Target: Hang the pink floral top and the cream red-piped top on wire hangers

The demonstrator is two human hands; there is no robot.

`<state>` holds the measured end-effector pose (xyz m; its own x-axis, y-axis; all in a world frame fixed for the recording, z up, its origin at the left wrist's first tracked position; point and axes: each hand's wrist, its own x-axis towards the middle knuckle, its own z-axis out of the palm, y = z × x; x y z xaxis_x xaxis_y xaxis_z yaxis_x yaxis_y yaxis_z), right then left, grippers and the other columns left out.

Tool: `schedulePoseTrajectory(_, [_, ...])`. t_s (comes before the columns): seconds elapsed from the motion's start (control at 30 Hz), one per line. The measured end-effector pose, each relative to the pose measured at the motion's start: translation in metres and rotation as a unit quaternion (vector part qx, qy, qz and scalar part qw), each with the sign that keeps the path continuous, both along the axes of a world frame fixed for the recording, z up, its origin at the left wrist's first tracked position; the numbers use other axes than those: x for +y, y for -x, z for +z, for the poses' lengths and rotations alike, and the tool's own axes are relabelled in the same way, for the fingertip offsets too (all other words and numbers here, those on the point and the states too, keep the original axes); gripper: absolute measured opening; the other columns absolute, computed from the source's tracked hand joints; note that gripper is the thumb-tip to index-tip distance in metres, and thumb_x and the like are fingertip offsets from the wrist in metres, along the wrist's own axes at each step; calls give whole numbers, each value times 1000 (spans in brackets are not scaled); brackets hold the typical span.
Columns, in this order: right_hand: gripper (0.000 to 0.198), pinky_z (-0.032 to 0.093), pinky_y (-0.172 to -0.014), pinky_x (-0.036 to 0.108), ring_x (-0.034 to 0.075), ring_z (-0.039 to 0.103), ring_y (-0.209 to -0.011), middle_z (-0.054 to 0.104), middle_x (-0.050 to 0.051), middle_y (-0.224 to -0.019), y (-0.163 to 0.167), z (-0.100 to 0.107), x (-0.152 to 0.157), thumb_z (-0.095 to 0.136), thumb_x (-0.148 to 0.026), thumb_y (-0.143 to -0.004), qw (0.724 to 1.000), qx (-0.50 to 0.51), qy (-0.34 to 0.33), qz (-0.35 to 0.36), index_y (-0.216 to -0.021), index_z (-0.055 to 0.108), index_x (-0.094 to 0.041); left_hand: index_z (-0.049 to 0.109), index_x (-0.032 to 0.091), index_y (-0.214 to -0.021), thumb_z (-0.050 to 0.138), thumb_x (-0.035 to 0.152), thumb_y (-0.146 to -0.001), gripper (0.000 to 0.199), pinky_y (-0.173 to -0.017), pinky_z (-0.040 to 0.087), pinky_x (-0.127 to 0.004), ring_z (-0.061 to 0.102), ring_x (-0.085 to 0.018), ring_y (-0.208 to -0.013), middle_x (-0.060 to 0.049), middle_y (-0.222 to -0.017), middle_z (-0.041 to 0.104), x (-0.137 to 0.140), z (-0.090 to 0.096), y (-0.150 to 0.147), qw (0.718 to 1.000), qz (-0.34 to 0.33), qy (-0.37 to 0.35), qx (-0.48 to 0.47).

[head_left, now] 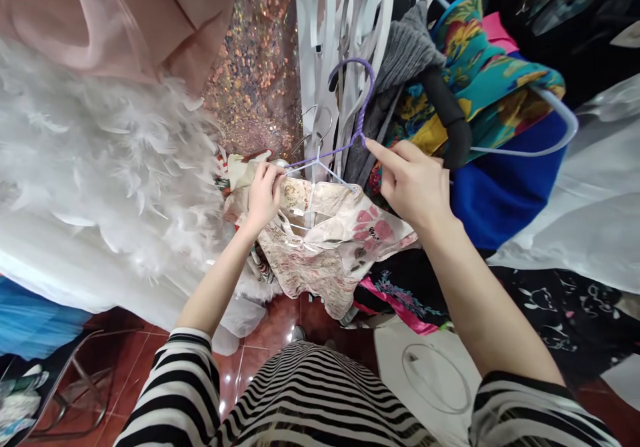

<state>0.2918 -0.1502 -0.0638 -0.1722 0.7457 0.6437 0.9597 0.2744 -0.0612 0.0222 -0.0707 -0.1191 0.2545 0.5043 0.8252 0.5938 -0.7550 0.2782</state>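
Observation:
A purple clothes hanger point(371, 87) is held up in front of me with its hook at the top. My right hand point(417, 183) is closed on it, the index fingertip at the base of the hook and the other fingers curled. My left hand point(263, 193) pinches near the hanger's left end, against pale cloth; its exact hold is partly hidden. Just below, a cream floral top point(320, 260) with a large pink flower hangs on a pale blue-white hanger point(318, 160).
White feathered clothing point(125, 160), a pink garment point(150, 13) and sequined fabric point(255, 67) are at left. To the right hang a teal floral garment point(500, 80), a black hanger point(445, 110) and blue cloth point(505, 187). Below are a white round-marked surface point(420, 360) and red floor tiles point(270, 333).

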Motion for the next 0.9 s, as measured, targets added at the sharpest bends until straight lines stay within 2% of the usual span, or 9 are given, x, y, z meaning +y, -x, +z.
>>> schedulePoseTrajectory(0.13, [49, 51, -65, 36, 21, 61, -74, 64, 10, -93, -1, -3, -5, 41, -21, -93, 999, 31, -13, 11, -138, 58, -30, 59, 23, -91, 47, 23, -98, 14, -82, 52, -32, 61, -16, -86, -3, -91, 58, -2, 2, 1, 1000, 2, 4, 7])
schedulePoseTrajectory(0.27, [51, 51, -62, 35, 21, 60, -73, 64, 9, -94, -3, -6, -8, 43, -20, -91, 998, 59, -11, 10, -140, 56, -31, 60, 23, -91, 48, 22, -97, 14, -81, 53, -33, 61, -17, -86, -3, -90, 58, -4, 3, 3, 1000, 14, 15, 13])
schedulePoseTrajectory(0.5, [44, 51, -62, 34, 23, 64, -77, 65, 10, -89, -21, -24, -28, 38, -26, -96, 995, 100, -19, -16, -133, 62, -29, 60, 23, -90, 49, 22, -97, 13, -83, 51, -32, 60, -17, -86, -3, -91, 57, -1, 3, -2, 1000, 11, 22, 19])
schedulePoseTrajectory(0.67, [39, 55, -64, 35, 23, 68, -72, 69, 8, -82, -37, -49, -49, 41, -30, -96, 991, 133, -1, 22, -125, 67, -25, 59, 22, -89, 48, 24, -98, 14, -83, 51, -32, 60, -17, -88, -3, -90, 57, 5, 1, -4, 1000, 5, 29, 10])
schedulePoseTrajectory(0.77, [37, 58, -69, 39, 26, 72, -79, 74, 9, -91, -42, -65, -58, 40, -29, -96, 988, 146, 17, 46, -119, 68, -24, 57, 22, -87, 48, 24, -97, 14, -83, 51, -33, 60, -18, -88, -5, -91, 57, 9, -1, -5, 1000, 2, 30, 9])
schedulePoseTrajectory(0.9, [33, 59, -68, 39, 27, 73, -79, 77, 8, -96, -45, -66, -67, 39, -30, -97, 984, 162, 55, 55, -113, 67, -25, 57, 22, -86, 49, 22, -96, 12, -81, 50, -33, 59, -19, -87, -5, -91, 58, 12, -3, -4, 999, 20, 42, 15])
